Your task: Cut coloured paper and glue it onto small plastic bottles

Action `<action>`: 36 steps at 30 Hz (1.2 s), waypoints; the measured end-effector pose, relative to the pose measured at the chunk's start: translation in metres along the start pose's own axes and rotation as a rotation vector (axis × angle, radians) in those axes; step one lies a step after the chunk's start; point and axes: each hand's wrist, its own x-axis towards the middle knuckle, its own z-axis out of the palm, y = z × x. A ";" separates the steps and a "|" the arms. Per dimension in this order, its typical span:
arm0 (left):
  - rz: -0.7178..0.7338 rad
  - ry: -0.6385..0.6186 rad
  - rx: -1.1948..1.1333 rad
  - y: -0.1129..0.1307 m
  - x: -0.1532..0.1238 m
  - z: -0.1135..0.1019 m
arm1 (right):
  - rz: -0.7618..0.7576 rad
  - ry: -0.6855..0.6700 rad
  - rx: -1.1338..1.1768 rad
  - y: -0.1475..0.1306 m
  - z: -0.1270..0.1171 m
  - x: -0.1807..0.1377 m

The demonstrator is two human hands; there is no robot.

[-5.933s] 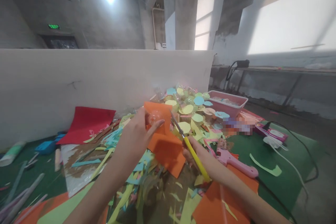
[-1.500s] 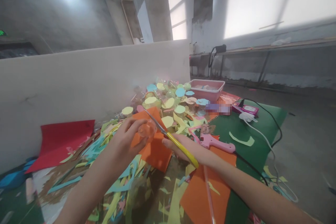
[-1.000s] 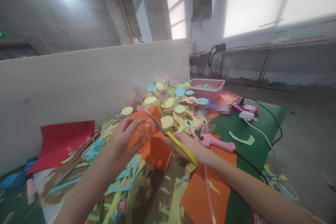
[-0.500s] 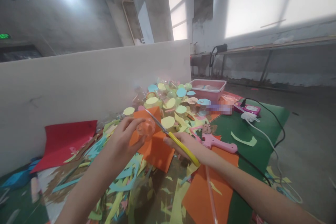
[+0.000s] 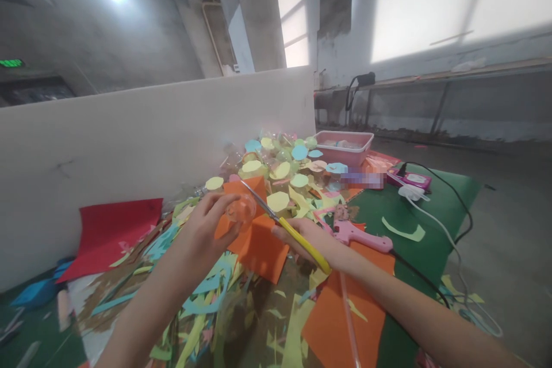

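My left hand (image 5: 206,224) is curled around a small, clear, round plastic piece (image 5: 242,209), held between thumb and fingers. Orange paper (image 5: 264,250) lies right behind and below that piece; whether my fingers also touch the paper, I cannot tell. Yellow-handled scissors (image 5: 297,237) are gripped in my right hand (image 5: 308,236), with their blades together and pointing up and left past the plastic piece. Beyond both hands stands a cluster of clear plastic pieces topped with paper discs (image 5: 278,202) in yellow, blue and green.
A pink glue gun (image 5: 362,238) rests right of my right hand, its cord trailing over the green table (image 5: 452,187). Behind it stand a pink basket (image 5: 345,152) and a magenta power strip (image 5: 409,180). Paper scraps (image 5: 207,299) and a red sheet (image 5: 114,233) spread leftward, before a white panel (image 5: 172,132).
The whole view has shifted slightly to the right. Both hands keep the same hold, with the scissors and plastic piece in nearly the same place relative to each other.
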 end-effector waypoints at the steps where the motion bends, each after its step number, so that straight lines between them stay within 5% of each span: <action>1: -0.001 0.002 0.006 0.000 0.000 0.000 | 0.003 0.001 -0.008 -0.002 -0.001 -0.001; 24: 0.031 0.008 -0.018 -0.001 0.001 0.005 | -0.098 -0.081 -0.088 -0.020 -0.009 -0.014; 36: 0.041 0.048 -0.018 0.001 -0.001 0.008 | -0.015 -0.031 -0.057 -0.013 -0.001 -0.008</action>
